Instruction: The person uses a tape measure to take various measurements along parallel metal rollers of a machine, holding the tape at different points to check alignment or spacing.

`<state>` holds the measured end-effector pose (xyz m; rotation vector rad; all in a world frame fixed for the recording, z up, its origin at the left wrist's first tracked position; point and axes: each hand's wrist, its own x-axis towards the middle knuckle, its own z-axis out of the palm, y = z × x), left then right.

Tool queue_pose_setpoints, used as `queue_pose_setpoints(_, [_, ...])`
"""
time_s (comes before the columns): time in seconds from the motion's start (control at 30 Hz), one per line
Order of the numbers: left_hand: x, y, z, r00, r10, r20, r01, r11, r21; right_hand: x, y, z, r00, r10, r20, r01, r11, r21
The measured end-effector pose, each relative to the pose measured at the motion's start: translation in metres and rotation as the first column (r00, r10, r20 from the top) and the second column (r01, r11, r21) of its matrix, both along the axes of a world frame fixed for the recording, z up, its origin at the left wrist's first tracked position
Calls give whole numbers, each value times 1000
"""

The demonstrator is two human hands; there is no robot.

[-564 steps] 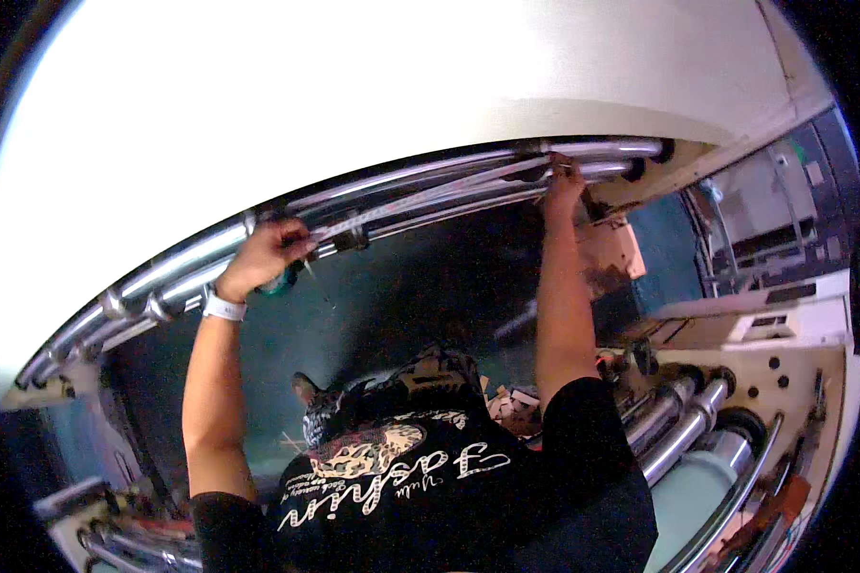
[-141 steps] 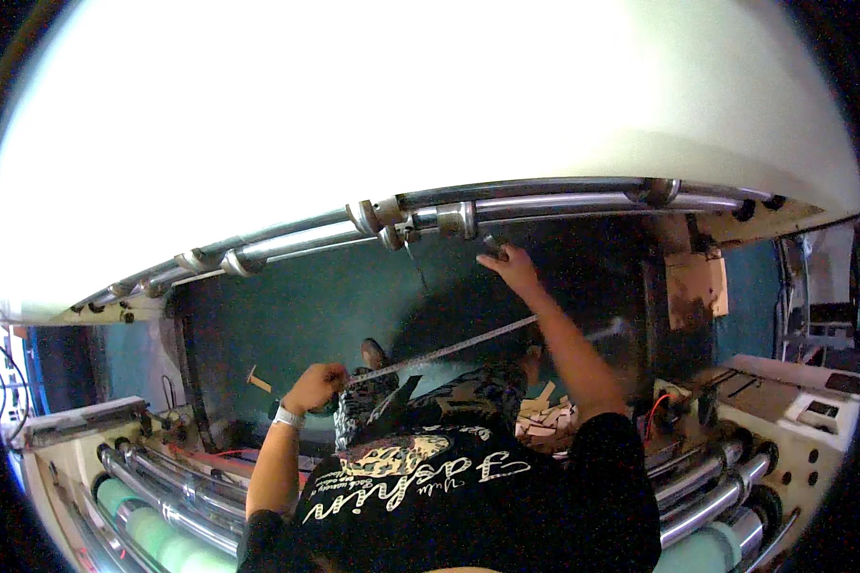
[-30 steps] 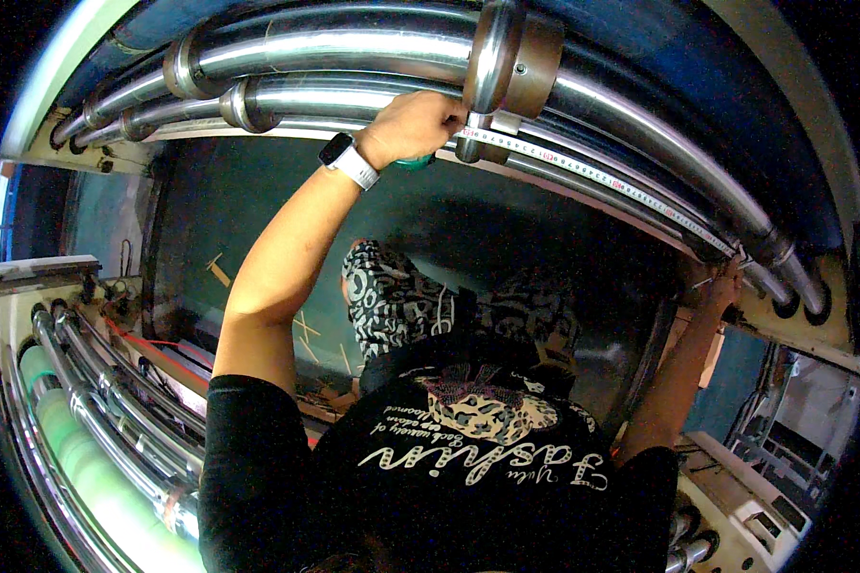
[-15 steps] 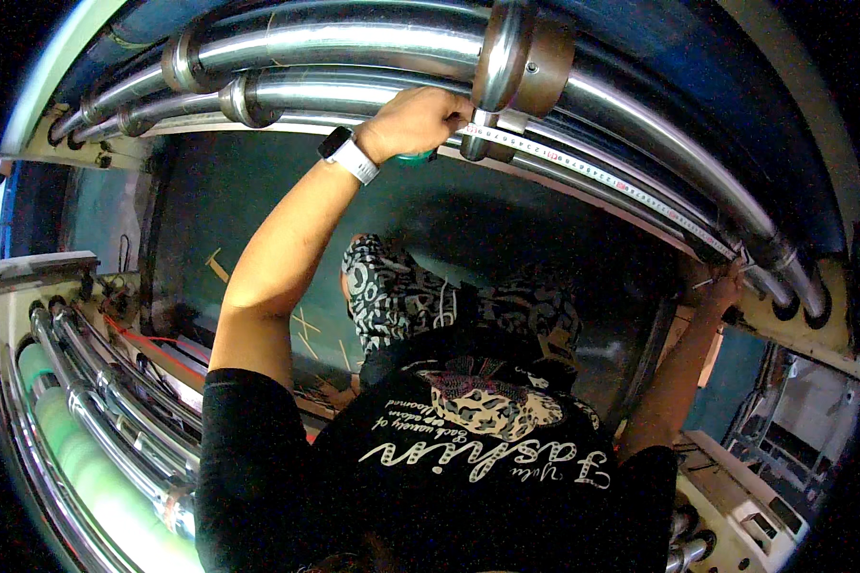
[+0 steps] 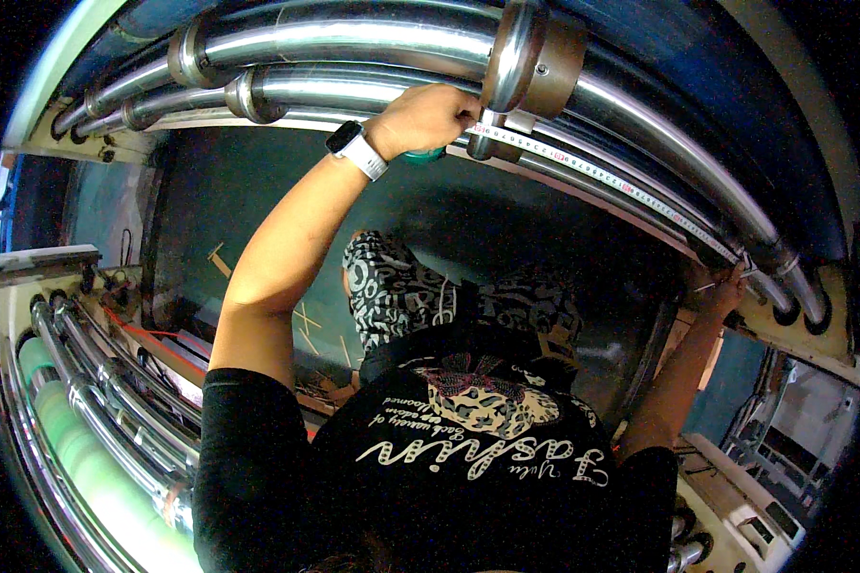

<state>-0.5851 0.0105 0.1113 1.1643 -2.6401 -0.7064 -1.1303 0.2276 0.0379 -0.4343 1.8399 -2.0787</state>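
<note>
So the person is stretching a tape measure (image 5: 602, 177) along the underside of the shiny steel rollers (image 5: 354, 43) overhead, and the left hand (image 5: 422, 119) is closing in a fist around the teal tape case (image 5: 420, 153), pressing it up right beside the big brown collar (image 5: 530, 62) on the upper roller. The right hand (image 5: 721, 291) is reaching way out to the far end, fingers curling in on the tape tip near the cream machine frame (image 5: 793, 325), though how tight that pinch is I can't really tell from here. The blade is running between the two hands, touching or nearly touching the thin bar (image 5: 583, 186) under the rollers. To get a good reading, I'd say they're wanting to keep the blade taut with no sag, flat along the bar rather than twisting, and the case edge lining up square with the collar face. The smartwatch (image 5: 358, 150) wrist looks steady, which helps.
</note>
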Motion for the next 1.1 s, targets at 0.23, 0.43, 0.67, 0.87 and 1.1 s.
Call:
queue_pose_setpoints(0.23, [-8, 3, -1, 1000, 22, 16, -21, 1000, -4, -17, 1, -8, 1000, 27, -12, -28, 995, -93])
queue_pose_setpoints(0.43, [-10, 0, -6, 1000, -6, 24, 6, 1000, -15, -35, 3, -24, 997, 11, -82, -10, 1000, 5])
queue_pose_setpoints(0.67, [1, 6, -2, 999, 20, 31, -21, 999, 37, -19, 4, -38, 992, 45, -115, -53, 996, -68])
queue_pose_setpoints(0.87, [-2, -3, -22, 985, 67, -159, -52, 994, 97, -16, -14, -48, 994, 76, -80, -80, 996, -41])
queue_pose_setpoints(1.1, [-11, -19, -26, 991, 123, -50, -112, 977, 184, -8, -19, -18, 992, 24, 126, -7, 991, -136])
